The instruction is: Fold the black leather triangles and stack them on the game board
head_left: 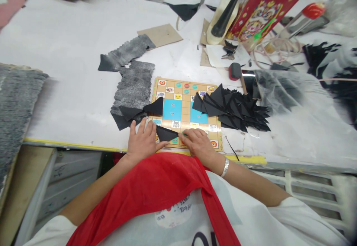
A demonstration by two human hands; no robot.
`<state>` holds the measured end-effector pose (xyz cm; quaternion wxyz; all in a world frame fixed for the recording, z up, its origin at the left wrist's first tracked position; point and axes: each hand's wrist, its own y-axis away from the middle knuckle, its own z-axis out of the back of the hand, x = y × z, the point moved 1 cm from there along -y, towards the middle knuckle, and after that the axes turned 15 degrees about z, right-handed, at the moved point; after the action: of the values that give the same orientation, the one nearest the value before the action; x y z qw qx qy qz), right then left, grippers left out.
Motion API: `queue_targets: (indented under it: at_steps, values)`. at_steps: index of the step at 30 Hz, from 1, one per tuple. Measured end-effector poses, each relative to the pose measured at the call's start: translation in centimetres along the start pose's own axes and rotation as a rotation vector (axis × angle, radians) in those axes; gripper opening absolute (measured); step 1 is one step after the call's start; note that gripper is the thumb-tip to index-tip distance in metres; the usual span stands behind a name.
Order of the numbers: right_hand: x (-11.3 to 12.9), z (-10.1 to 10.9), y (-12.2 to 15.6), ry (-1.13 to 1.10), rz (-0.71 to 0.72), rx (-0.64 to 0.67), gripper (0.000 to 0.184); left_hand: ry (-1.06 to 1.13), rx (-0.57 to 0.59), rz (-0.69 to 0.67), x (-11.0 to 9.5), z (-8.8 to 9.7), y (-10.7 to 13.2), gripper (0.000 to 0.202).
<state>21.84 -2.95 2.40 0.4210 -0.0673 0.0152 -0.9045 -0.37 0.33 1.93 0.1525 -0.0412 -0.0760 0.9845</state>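
A black triangular piece point(166, 133) lies on the near edge of a colourful game board point(182, 106). My left hand point(142, 140) rests flat beside it with fingers spread, the thumb touching its lower left edge. My right hand point(197, 143) presses down by the piece's right tip, fingers curled; something small and green shows at its fingertips. A pile of black triangles point(237, 108) covers the board's right side. Rows of overlapped grey and black pieces point(133, 89) lie left of the board, with another black triangle point(155, 107) at their end.
A red printed box point(260, 8) and a black-handled tool point(225, 15) stand at the back right, with cords and clear plastic point(275, 89) beside them. Cardboard point(160, 34) lies behind. Grey stacked material point(16, 101) sits at the far left. The table's yellow-taped edge point(72, 144) runs close.
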Motion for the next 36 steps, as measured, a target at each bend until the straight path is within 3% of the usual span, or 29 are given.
queue_targets:
  at_steps: [2, 5, 9, 11, 14, 18, 22, 26, 31, 36]
  values:
    - [0.0, 0.1, -0.1, 0.017, 0.010, 0.019, 0.035, 0.035, -0.046, -0.117, -1.0, -0.8, 0.0, 0.068]
    - [0.0, 0.2, -0.1, 0.025, 0.022, 0.034, 0.037, 0.069, -0.012, -0.296, -2.9, -2.4, 0.0, 0.064]
    - [-0.3, -0.3, 0.3, 0.015, 0.039, -0.002, 0.037, 0.059, 0.081, -0.336, -3.5, -3.4, -0.2, 0.064]
    - [-0.5, -0.6, 0.6, -0.014, 0.037, -0.053, 0.038, 0.054, 0.106, -0.354, -3.2, -3.4, -0.2, 0.055]
    - [-0.5, -1.0, 0.8, -0.073, 0.012, -0.148, 0.037, 0.037, 0.106, -0.349, -2.7, -3.3, -0.1, 0.042]
    - [0.3, -1.3, 0.4, -0.085, -0.065, -0.238, 0.032, 0.060, 0.048, -0.345, -2.8, -3.8, 0.3, 0.043]
    - [1.5, -1.2, -0.2, -0.005, -0.074, -0.184, 0.033, 0.102, 0.024, -0.328, -2.6, -4.0, 0.7, 0.059]
    - [1.8, -0.7, -0.2, 0.033, -0.055, -0.114, 0.035, 0.089, 0.056, -0.241, -1.0, -3.3, 0.8, 0.075]
    - [1.3, 0.3, -0.6, 0.018, -0.079, -0.109, 0.031, 0.056, 0.033, -0.151, 0.9, -2.2, 1.5, 0.071]
    - [0.3, 0.6, -2.6, -0.080, -0.264, -0.071, 0.018, 0.054, -0.062, -0.145, 0.5, -2.7, 2.1, 0.070]
